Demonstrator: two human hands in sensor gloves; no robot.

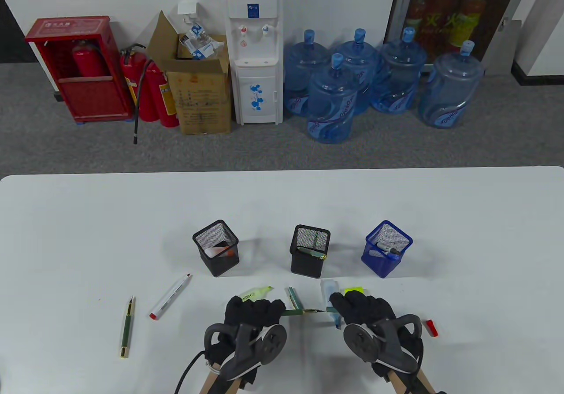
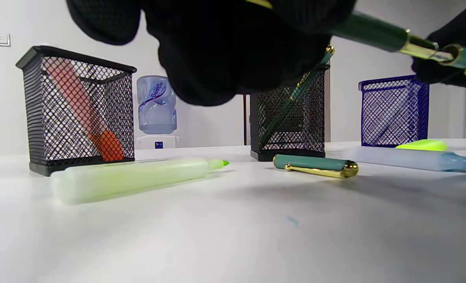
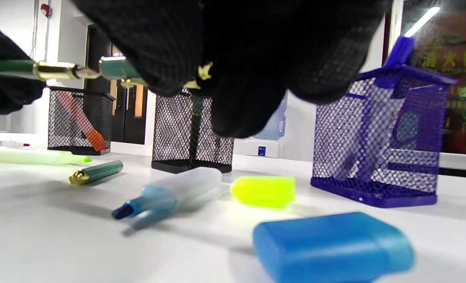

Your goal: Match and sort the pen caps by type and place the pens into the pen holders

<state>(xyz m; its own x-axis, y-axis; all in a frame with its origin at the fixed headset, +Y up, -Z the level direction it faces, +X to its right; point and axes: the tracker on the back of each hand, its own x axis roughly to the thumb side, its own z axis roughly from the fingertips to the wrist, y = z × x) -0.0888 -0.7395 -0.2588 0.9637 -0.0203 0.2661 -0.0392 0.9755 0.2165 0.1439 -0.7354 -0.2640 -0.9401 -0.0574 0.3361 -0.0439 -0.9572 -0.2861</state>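
Observation:
My left hand grips a green pen with a gold nib, held level above the table. My right hand pinches a green cap, its mouth right at the nib tip. A second green-and-gold cap lies on the table between the hands. Three mesh holders stand behind. The left black holder has an orange highlighter in it, the middle black holder a green pen, and the blue holder a marker.
An uncapped green highlighter lies ahead of my left hand and an uncapped blue highlighter by my right, near a yellow cap and a blue cap. A red cap lies far right. A white pen and another green pen lie left.

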